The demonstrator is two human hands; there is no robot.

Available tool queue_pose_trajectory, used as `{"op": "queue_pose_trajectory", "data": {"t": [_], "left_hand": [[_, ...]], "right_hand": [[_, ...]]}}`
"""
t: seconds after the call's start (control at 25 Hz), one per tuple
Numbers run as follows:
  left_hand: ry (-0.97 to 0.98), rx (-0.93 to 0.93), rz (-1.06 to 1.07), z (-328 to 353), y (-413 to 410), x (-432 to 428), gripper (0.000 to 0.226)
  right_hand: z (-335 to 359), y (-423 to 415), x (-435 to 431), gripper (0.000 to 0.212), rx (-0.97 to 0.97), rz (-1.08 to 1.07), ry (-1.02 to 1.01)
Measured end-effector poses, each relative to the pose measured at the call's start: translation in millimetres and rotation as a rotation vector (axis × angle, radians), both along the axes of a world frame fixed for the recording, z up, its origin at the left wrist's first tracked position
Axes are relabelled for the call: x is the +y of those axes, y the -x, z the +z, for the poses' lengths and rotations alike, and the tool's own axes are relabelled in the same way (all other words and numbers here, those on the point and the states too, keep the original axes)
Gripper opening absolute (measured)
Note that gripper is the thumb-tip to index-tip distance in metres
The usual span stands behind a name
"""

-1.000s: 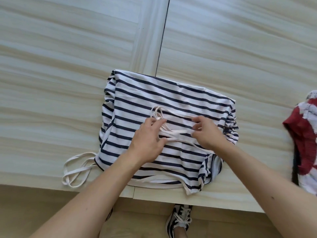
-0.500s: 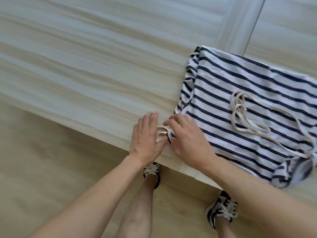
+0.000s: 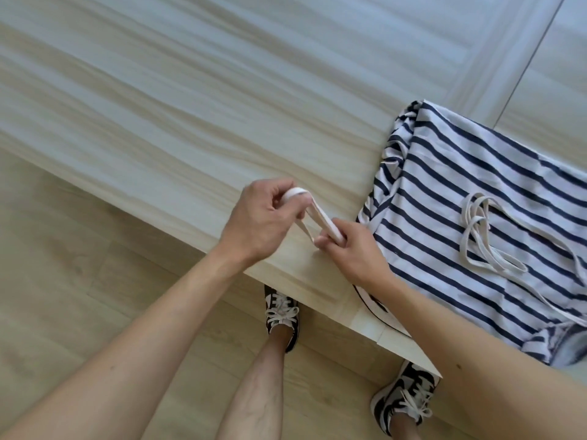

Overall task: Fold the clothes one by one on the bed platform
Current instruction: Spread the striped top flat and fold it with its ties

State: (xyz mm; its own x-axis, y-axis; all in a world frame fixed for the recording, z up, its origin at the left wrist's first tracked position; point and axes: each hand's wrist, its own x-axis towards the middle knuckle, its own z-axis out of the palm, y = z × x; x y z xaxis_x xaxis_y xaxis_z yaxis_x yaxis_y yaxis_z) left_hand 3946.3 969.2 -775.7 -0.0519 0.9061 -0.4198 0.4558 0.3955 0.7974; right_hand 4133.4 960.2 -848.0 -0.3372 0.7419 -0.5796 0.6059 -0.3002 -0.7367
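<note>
Between left hand (image 3: 260, 217), right hand (image 3: 352, 249): strap (image 3: 319, 215)

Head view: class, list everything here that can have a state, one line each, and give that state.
Striped garment: partly folded, lying flat on the bed platform.
Held strap: stretched between both hands, beside the garment's edge.
Looped strap: gathered in loose loops on top of the garment.
Left hand: grips one end of the held strap.
Right hand: pinches its other end.

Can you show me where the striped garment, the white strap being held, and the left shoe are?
striped garment (image 3: 460, 173): head view, flat striped panel.
white strap (image 3: 322, 219): head view, its taut middle stretch.
left shoe (image 3: 282, 312): head view, its laces.
</note>
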Motion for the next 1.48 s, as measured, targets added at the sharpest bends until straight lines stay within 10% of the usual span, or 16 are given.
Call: {"op": "queue_pose_trajectory", "data": {"t": [0.4, 0.6, 0.88, 1.08, 1.36, 1.48], "left_hand": [[-0.211, -0.064, -0.411, 82, -73, 61, 0.015], [-0.244, -0.221, -0.465, 80, -115, 65, 0.027], [-0.114, 0.264, -0.723, -31, -141, 11, 0.042], [-0.238, 0.609, -0.927, -58, -156, -4, 0.052], [-0.363, 0.617, -1.274, -78, -178, 9, 0.099], [-0.31, 0.718, -1.527, -91, -170, 9, 0.103]], "right_hand": [[114, -32, 43, 0.012, 0.577, -0.276, 0.003], [131, -126, 28, 0.015, 0.434, -0.53, -0.002], [36, -212, -15, 0.013, -0.056, -1.011, 0.311], [25, -205, -22, 0.027, -0.22, -0.742, 0.135], [13, -238, -25, 0.048, -0.472, -0.356, -0.471], [-2, -260, -40, 0.071, -0.631, 0.139, -0.296]]}}
